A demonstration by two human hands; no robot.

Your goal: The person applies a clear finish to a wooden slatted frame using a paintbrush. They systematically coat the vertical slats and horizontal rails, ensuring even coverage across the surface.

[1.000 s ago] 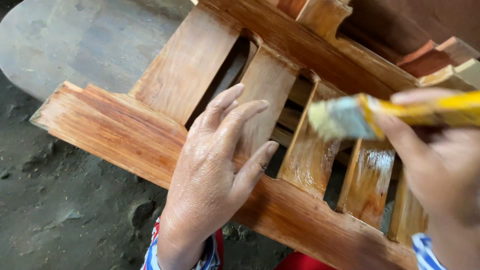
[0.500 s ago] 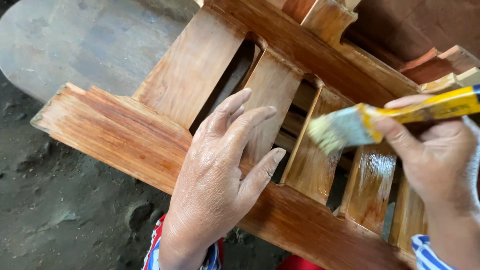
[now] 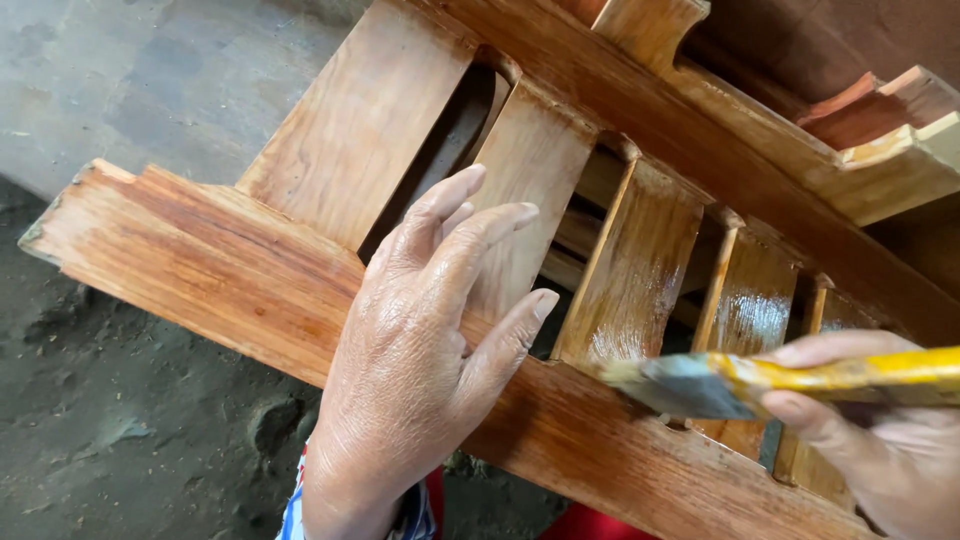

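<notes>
A: Big picture first: a slatted wooden frame (image 3: 250,270) lies across the view, its long lower rail running from upper left down to lower right, over a grey dirt floor (image 3: 110,440).

B: And it's glossy in places. The slats (image 3: 640,270) on the right shine wet, the ones on the left look duller.

A: Left hand (image 3: 420,360) lies flat and open on that lower rail, fingers spread up onto a slat, steadying the piece, I'd say.

B: Right hand (image 3: 880,440) is closed around a yellow-handled brush (image 3: 760,380), bristles touching the foot of a middle slat, right where it meets the rail.

A: So I judge this is the coating step, mid-stroke, working slat by slat.

B: Next move, to my eye, calls for a steady pull along the grain and care at the joints, where finish could pool.

A: What can't we see?

B: The right hand is cut off at the edge, so are the brush handle's end and the frame's far side. What's behind the slats is too dark to tell. A bit of red and blue-striped cloth (image 3: 420,515) peeks out below the wrist.
</notes>
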